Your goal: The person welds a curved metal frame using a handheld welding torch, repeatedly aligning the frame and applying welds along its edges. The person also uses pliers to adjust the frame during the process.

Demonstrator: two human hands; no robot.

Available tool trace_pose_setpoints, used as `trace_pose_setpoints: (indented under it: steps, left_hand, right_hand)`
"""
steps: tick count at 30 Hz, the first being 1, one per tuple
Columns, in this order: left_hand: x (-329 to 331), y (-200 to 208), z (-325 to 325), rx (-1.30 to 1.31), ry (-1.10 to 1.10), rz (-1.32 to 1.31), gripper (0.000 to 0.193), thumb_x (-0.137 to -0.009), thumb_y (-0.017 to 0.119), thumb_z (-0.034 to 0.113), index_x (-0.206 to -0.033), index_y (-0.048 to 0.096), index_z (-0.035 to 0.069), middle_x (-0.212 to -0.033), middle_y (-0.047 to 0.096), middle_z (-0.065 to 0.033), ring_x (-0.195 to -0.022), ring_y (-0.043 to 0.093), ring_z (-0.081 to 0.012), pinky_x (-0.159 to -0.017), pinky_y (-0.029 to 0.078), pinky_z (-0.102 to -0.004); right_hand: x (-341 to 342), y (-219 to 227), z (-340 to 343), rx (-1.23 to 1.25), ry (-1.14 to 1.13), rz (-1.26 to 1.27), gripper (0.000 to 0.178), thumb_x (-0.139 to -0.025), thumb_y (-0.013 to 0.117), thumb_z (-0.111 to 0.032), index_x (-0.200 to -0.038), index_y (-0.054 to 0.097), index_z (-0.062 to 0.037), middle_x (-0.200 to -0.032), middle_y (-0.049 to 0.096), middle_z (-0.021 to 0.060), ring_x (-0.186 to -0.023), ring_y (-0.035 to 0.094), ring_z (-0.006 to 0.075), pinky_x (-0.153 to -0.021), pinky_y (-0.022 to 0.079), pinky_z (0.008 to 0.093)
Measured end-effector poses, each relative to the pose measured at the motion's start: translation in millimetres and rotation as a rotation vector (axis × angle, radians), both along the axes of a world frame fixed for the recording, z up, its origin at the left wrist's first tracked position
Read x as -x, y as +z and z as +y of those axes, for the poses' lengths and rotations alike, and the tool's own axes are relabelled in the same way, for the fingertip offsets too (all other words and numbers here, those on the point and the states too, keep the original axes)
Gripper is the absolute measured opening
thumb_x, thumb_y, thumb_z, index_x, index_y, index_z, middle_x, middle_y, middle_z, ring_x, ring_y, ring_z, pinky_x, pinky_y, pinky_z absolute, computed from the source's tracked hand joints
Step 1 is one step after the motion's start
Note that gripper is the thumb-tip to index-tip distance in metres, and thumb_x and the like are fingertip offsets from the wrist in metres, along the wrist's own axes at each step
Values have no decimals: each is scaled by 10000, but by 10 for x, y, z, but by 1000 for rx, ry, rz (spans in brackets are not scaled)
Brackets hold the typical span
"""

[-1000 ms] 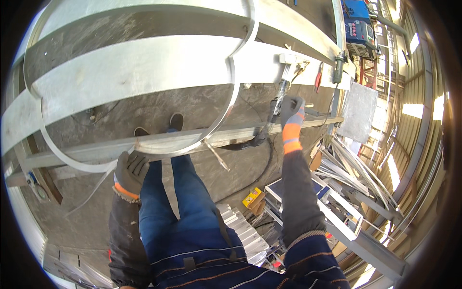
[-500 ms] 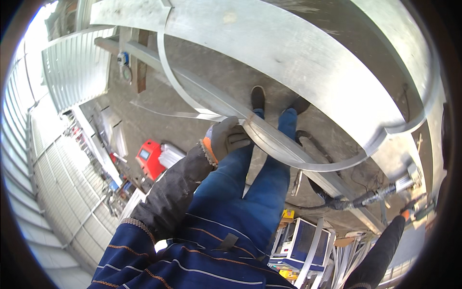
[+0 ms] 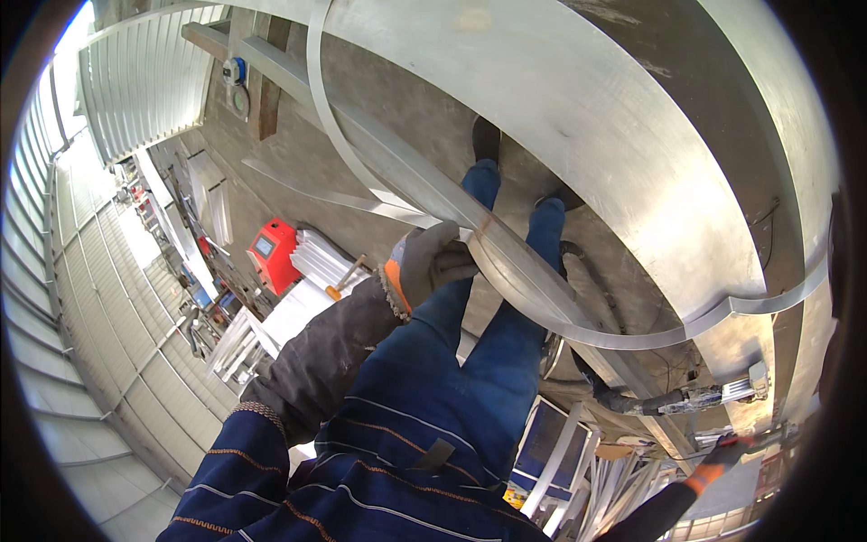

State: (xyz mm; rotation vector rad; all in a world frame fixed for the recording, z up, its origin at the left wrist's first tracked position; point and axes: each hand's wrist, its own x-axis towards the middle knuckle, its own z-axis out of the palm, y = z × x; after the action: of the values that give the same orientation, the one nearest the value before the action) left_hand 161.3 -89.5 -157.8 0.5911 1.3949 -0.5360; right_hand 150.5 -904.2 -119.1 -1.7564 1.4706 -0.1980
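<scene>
A thin curved metal strip [image 3: 623, 340] loops in front of me, bent along a broad curved sheet-metal panel [image 3: 578, 99]. My left hand [image 3: 430, 262], in a dark glove with an orange cuff, is closed on the strip near its middle. Away to the far lower right is my right hand [image 3: 722, 459], gloved and smeared by motion. It seems closed round a dark tool [image 3: 775, 437] whose kind I cannot make out. Between that hand and the strip, a torch-like tool [image 3: 677, 400] with a dark hose lies across a long metal beam [image 3: 406, 172].
The beam runs diagonally across my legs. At left stand a red machine [image 3: 274, 256] with a small screen and a mallet [image 3: 346, 278] on pale metal profiles. More metal lengths [image 3: 591, 492] and a blue-and-white box [image 3: 546, 443] are at lower right.
The strip's right part sits lower in view, and its stepped bend appears farther along the panel's right end. My right hand has moved lower and inward. My left hand keeps its hold.
</scene>
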Motion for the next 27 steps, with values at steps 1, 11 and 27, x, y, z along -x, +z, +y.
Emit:
trace_pose_setpoints:
  steps: [1, 11, 27]
  left_hand:
    - [3, -2, -1, -5, 10, 2, 360, -1056, 514, 211, -1296, 573, -51, -1256, 662, -235, -1203, 653, -387, -1082, 515, -550]
    - [4, 43, 72, 108, 196, -72, 299, -1058, 516, 129, -1269, 589, -69, -1244, 665, -210, -1204, 658, -371, -1085, 520, -541]
    - [-156, 69, 318, 108, -377, -100, 149, -1040, 574, 100, -1032, 662, -20, -904, 673, -59, -753, 635, -141, -652, 511, -286]
  right_hand:
    - [63, 281, 401, 0, 20, -64, 380, -1081, 498, -356, -1339, 587, -91, -1144, 602, 52, -1017, 576, 192, -970, 485, 357]
    - [-191, 1358, 5392, -937, 596, 480, 240, -1064, 536, -210, -986, 635, -6, -956, 661, 121, -838, 660, 215, -691, 541, 335]
    - [-798, 823, 6957, -1181, 269, 1032, 264, -1017, 628, -83, -1268, 665, -10, -1094, 684, 101, -917, 660, 160, -804, 537, 300]
